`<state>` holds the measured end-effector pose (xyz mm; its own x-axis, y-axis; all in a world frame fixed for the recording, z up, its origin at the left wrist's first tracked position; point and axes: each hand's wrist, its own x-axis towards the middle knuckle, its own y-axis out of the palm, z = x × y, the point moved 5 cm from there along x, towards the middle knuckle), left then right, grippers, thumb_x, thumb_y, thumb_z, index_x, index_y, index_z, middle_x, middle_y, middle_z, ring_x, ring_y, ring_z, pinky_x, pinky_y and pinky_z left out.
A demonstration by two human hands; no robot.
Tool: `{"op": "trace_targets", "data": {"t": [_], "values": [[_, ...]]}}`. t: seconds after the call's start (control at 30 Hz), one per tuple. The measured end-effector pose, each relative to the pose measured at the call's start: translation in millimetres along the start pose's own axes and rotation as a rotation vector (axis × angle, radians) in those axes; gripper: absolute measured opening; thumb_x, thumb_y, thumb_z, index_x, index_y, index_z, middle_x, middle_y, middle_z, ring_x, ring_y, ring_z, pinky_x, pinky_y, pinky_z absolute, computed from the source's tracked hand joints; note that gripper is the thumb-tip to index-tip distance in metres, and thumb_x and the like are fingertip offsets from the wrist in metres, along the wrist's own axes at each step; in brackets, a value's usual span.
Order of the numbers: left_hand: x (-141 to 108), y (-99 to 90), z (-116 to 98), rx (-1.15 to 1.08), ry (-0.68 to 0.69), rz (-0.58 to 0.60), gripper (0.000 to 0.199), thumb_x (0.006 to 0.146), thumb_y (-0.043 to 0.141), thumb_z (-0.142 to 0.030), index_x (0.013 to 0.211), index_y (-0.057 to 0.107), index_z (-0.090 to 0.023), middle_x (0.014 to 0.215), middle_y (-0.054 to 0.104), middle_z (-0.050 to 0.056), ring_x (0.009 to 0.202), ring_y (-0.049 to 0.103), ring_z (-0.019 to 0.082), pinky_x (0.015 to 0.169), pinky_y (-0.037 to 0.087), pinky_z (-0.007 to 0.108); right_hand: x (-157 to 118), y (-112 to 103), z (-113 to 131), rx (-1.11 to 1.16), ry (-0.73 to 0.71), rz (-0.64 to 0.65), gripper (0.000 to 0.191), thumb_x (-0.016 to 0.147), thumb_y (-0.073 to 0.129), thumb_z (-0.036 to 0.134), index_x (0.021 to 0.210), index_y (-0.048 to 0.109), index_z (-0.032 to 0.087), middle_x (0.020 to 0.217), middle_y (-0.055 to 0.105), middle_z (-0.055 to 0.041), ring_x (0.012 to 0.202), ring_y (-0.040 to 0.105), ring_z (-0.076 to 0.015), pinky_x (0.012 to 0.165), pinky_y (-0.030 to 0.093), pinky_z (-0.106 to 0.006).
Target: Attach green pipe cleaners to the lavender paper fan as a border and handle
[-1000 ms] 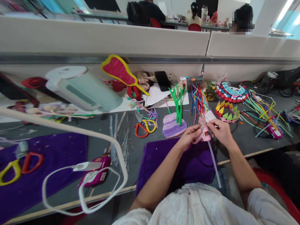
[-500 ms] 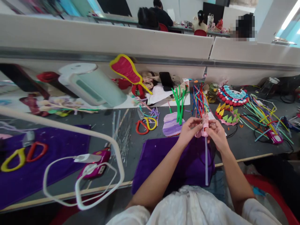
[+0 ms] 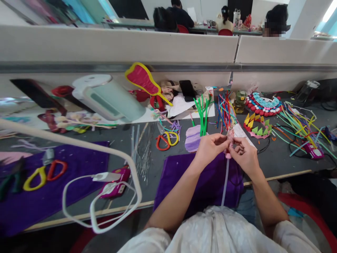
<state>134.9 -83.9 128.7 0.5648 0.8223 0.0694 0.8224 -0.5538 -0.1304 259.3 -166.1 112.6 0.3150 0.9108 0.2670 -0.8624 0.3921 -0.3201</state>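
Observation:
Both hands meet over the purple cloth. Between them is a small pink glue gun, largely covered by the fingers. A long translucent glue stick runs from its near end down towards my lap. My left hand is closed, thumb and fingertips pinching at the gun's left side. My right hand is closed against its right side, fingers curled. Any small piece between the fingertips is hidden. Just beyond lie a striped lilac pad, green pipe cleaners and a multicoloured pipe cleaner bundle.
Scissors lie left of the pad, near thin wires. A white cable loops across the left front. A pale green appliance stands behind. A paper crown lies right. People sit beyond the partition.
The pink glue gun has turned in my hands, and its glue stick now slants towards the lower left. My right fingers have curled in more. The view has shifted slightly.

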Motion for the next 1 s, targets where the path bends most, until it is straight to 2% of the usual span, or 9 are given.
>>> {"op": "trace_targets", "data": {"t": [0.23,0.37,0.5,0.63,0.7,0.77,0.9,1.0], "values": [[-3.5,0.0,-8.1,0.241,0.056,-0.03,0.029,0.081,0.063,-0.04,0.082,0.075,-0.013,0.069,0.071,0.003,0.064,0.061,0.015,0.059,0.043,0.022,-1.8,-0.6,5.9,-0.047,-0.022,-0.031,0.026,0.084,0.063,0.036,0.104,0.062,0.02,0.062,0.063,0.0045,0.046,0.056,-0.0082,0.048,0.046,-0.019],[-3.9,-2.1,-8.5,0.309,0.063,-0.06,0.03,0.085,0.058,-0.036,0.074,0.073,-0.012,0.06,0.065,0.001,0.057,0.055,0.012,0.054,0.037,0.021,-2.5,0.6,-1.9,0.049,0.032,-0.017,0.027,0.082,0.066,0.038,0.102,0.063,0.02,0.063,0.062,0.0042,0.046,0.055,-0.0079,0.046,0.045,-0.019],[-1.6,-3.2,-2.5,0.233,0.061,-0.057,0.03,0.085,0.058,-0.036,0.075,0.074,-0.012,0.064,0.068,0.002,0.059,0.058,0.013,0.056,0.041,0.021,-2.6,-0.9,-10.2,0.195,0.105,-0.014,0.032,0.078,0.072,0.04,0.102,0.063,0.02,0.065,0.064,0.003,0.046,0.054,-0.0082,0.046,0.048,-0.02],[0.9,-1.8,4.1,0.082,0.068,-0.041,0.025,0.08,0.066,-0.036,0.087,0.076,-0.013,0.083,0.075,0.006,0.075,0.067,0.018,0.07,0.051,0.027,3.2,-6.1,-17.1,0.424,0.196,-0.001,0.035,0.074,0.076,0.04,0.1,0.065,0.019,0.074,0.07,-0.0003,0.047,0.057,-0.0094,0.041,0.048,-0.02],[1.8,0.7,7.6,0.013,0.061,-0.026,0.028,0.076,0.071,-0.034,0.096,0.075,-0.014,0.094,0.076,0.007,0.084,0.069,0.02,0.077,0.053,0.029,8.4,-10.3,-22.9,0.554,0.23,-0.024,0.032,0.073,0.077,0.039,0.096,0.067,0.019,0.071,0.07,0.0002,0.045,0.055,-0.0086,0.038,0.046,-0.019],[2.3,4.3,12.0,-0.033,0.039,-0.014,0.037,0.072,0.075,-0.033,0.104,0.073,-0.014,0.099,0.075,0.009,0.089,0.068,0.021,0.077,0.054,0.03,13.4,-13.1,-32.1,0.672,0.268,-0.056,0.029,0.072,0.077,0.039,0.091,0.069,0.018,0.066,0.068,0.0016,0.042,0.052,-0.0072,0.036,0.044,-0.017],[3.5,15.0,25.3,-0.04,-0.027,0.01,0.045,0.069,0.079,-0.036,0.107,0.069,-0.013,0.09,0.072,0.007,0.072,0.065,0.016,0.063,0.052,0.026,18.4,-7.8,-56.7,0.839,0.373,-0.098,0.029,0.071,0.077,0.043,0.083,0.069,0.018,0.056,0.062,0.0038,0.037,0.047,-0.0067,0.033,0.04,-0.017],[5.9,24.3,35.0,-0.099,-0.048,0.023,0.042,0.069,0.079,-0.038,0.102,0.068,-0.014,0.083,0.07,0.004,0.062,0.061,0.012,0.058,0.05,0.024,17.4,3.3,-71.4,0.936,0.438,-0.127,0.028,0.072,0.075,0.044,0.08,0.069,0.018,0.061,0.066,0.0016,0.042,0.052,-0.0086,0.036,0.044,-0.018]]}}
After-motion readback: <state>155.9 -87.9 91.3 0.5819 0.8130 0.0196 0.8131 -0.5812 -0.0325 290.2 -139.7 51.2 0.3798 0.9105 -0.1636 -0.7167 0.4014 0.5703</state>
